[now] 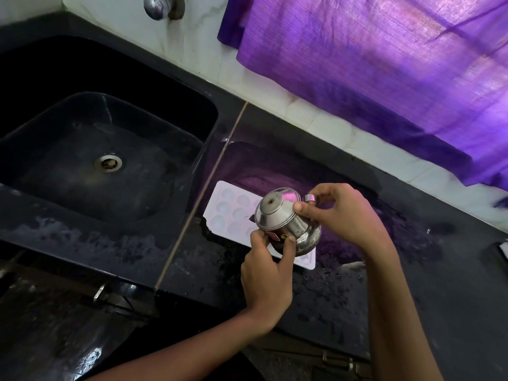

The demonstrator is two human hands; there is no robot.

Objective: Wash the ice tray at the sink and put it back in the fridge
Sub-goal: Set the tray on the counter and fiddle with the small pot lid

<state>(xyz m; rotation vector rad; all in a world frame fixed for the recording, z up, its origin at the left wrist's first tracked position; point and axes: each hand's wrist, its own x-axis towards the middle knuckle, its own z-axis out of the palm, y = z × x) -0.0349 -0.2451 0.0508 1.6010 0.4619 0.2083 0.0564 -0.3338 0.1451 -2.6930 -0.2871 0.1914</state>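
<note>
A white ice tray with round cups lies flat on the black counter, just right of the sink. Above it I hold a small steel pot, tipped so its mouth faces up and to the left over the tray. My left hand grips the pot's lower body from below. My right hand pinches its upper side and a small metal handle or ring. The pot and both hands hide the tray's right half. I cannot see any water pouring.
The black sink with a steel drain fills the left side. A chrome tap sticks out of the white tiled wall above it. A purple curtain hangs over the back right of the counter. Cabinet handles show below the counter's front edge.
</note>
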